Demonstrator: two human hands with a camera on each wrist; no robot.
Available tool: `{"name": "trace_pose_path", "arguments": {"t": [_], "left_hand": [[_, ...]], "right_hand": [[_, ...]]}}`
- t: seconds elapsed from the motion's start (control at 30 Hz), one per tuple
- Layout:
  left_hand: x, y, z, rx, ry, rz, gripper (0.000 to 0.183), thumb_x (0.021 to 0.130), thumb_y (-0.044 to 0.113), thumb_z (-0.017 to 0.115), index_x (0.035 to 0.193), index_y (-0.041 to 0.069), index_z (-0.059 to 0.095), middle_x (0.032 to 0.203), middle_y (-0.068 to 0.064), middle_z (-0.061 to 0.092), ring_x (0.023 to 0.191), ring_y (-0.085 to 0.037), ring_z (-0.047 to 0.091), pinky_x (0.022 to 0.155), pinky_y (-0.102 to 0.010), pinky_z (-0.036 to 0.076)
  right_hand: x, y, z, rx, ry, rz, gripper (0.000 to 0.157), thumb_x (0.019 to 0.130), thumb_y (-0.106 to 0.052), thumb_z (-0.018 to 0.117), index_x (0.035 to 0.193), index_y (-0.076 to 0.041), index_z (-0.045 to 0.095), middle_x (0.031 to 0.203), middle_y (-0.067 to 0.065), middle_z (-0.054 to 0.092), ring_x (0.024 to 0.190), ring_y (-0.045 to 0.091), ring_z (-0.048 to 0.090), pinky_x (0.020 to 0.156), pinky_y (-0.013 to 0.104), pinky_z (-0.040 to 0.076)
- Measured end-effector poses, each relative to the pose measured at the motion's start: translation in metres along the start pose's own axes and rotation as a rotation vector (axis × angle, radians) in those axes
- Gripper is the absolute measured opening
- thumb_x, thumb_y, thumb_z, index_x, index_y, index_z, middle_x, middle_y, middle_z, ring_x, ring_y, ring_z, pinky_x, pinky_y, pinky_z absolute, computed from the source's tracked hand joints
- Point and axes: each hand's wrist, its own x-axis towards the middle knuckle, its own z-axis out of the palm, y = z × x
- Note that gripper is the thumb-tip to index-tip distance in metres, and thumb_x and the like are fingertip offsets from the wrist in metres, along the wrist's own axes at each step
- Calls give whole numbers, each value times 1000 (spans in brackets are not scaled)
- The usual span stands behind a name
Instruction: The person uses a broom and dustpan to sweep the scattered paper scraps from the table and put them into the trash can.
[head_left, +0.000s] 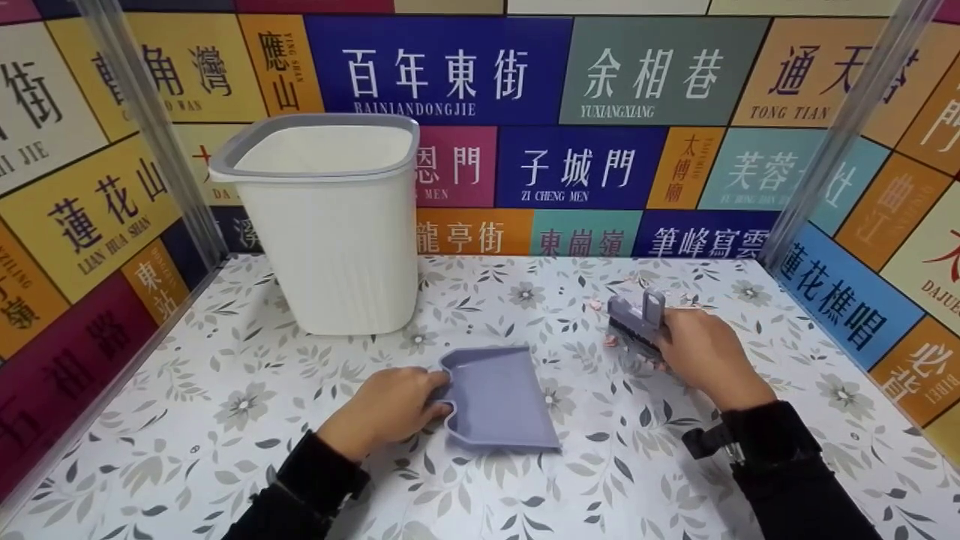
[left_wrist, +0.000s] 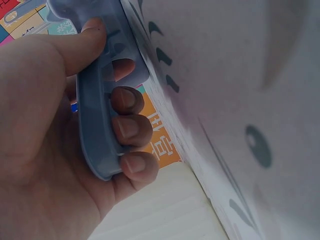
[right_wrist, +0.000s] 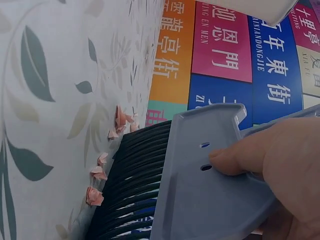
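Note:
A grey-purple dustpan (head_left: 499, 397) lies on the patterned tabletop, its wide edge facing right. My left hand (head_left: 394, 409) grips its handle (left_wrist: 95, 115), fingers curled round it in the left wrist view. To the right, my right hand (head_left: 709, 352) holds a small grey hand brush (head_left: 636, 319) with dark bristles (right_wrist: 137, 175). The bristle tips meet the tabletop among crumpled pink scraps (right_wrist: 95, 195). In the head view, some pink scraps (head_left: 596, 305) show beside the brush, and others are partly hidden behind it and the hand.
A tall white bin (head_left: 345, 255) with a grey rim stands at the back left of the floral-patterned table (head_left: 247, 465). Walls of coloured signs (head_left: 439, 71) close off the back and sides, with clear corner posts (head_left: 840, 127) at both back corners.

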Motion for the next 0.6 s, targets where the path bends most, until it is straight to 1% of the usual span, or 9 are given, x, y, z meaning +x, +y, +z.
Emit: {"name": "trace_pose_path", "arguments": {"t": [0.07, 0.23, 0.33, 0.43, 0.6], "left_hand": [[-1, 1, -2, -4, -3, -2, 32, 99, 30, 76, 120, 7, 70, 87, -8, 70, 82, -30, 71, 75, -49, 61], [-1, 1, -1, -11, -2, -4, 31, 99, 30, 76, 119, 7, 70, 87, -8, 70, 81, -30, 71, 75, -49, 61], [0, 0, 0, -8, -6, -8, 32, 99, 32, 76, 120, 8, 70, 89, -9, 71, 83, -30, 71, 77, -49, 62], [1, 0, 0, -8, -13, -11, 33, 99, 32, 76, 121, 9, 70, 91, -10, 72, 84, -31, 72, 78, -50, 62], [1, 0, 1, -9, -20, -13, 32, 99, 32, 76, 121, 9, 70, 91, -10, 71, 83, -30, 71, 77, -49, 62]], "right_hand": [[0, -2, -1, 2, -12, -5, 9, 97, -9, 71, 92, -2, 69, 90, 19, 73, 81, 37, 69, 73, 58, 54], [-2, -8, -5, -3, -12, -34, 7, 94, -7, 74, 91, -1, 71, 86, 15, 73, 79, 34, 69, 72, 55, 53], [-3, -12, -8, 3, -23, -40, 9, 94, -9, 75, 89, -3, 71, 78, 10, 70, 71, 29, 64, 66, 50, 51], [-4, -15, -11, 8, -35, -45, 9, 94, -10, 74, 88, -4, 71, 74, 5, 67, 66, 23, 59, 62, 44, 48], [-7, -21, -14, 12, -36, -71, 8, 94, -10, 73, 91, -3, 74, 76, 6, 69, 65, 21, 58, 61, 42, 48]]}}
